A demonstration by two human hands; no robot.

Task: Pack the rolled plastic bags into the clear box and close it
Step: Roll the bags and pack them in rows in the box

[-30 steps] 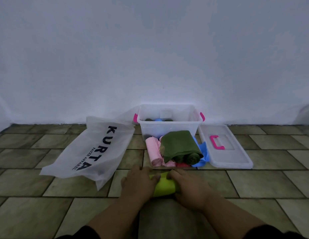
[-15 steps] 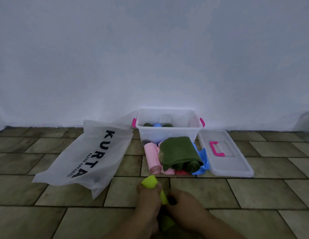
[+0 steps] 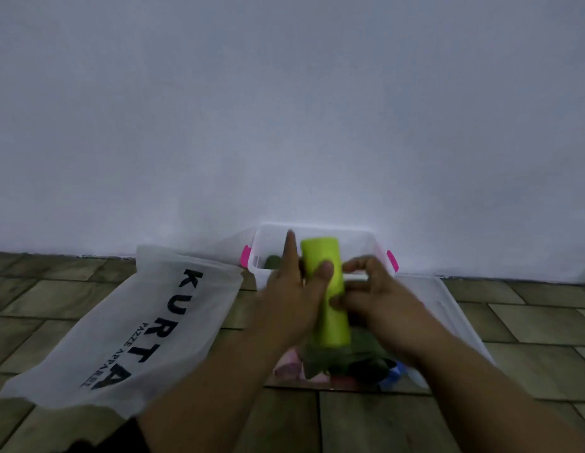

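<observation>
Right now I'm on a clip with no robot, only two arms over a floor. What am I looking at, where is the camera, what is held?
No machine here: a person works bare-handed, and one head-worn camera looks forward and down, so you see what the person sees. The left hand grips a lime-green roll of plastic bags, thumb across it; the right hand pinches its side. They hold it up by the open clear box, which stands against the wall. Its lid lies on the tiled floor right of it. More rolls, pink, dark green and blue, lie piled before the box; a white KURTA bag lies to the left.
</observation>
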